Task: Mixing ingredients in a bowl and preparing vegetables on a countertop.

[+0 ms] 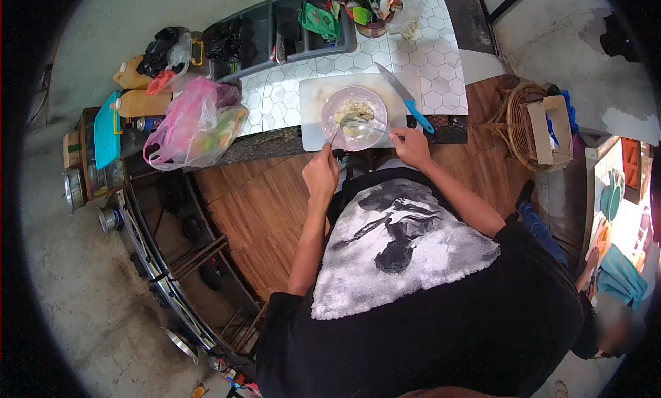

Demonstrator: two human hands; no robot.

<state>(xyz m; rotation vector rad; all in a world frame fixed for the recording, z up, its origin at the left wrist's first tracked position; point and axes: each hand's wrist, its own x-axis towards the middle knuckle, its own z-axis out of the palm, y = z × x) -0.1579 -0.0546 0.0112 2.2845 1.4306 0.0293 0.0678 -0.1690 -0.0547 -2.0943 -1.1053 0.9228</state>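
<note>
A light pinkish bowl (327, 120) stands on a white cutting board (310, 134) at the counter's near edge. Inside it lies a pale, mashed-looking mixture (356, 111) with whitish bits. My left hand (321, 173) grips the handle of a metal utensil that reaches into the bowl over its near rim. With my right hand (411, 146) I hold a second metal utensil (381, 131), which enters over the bowl's right side. The utensils' heads meet in the mixture, and their exact kind is hard to tell. A knife with a blue handle (419, 116) lies right of the bowl, partly on the board.
Left on the counter are a pink and clear plastic bag (193, 124) of produce and bottles of yellowish liquid (142, 104). Behind stand a grey divided tray (263, 26) and a utensil holder (372, 30). A wicker basket (516, 124) with a cardboard box is at right. Another person (542, 232) is at far right.
</note>
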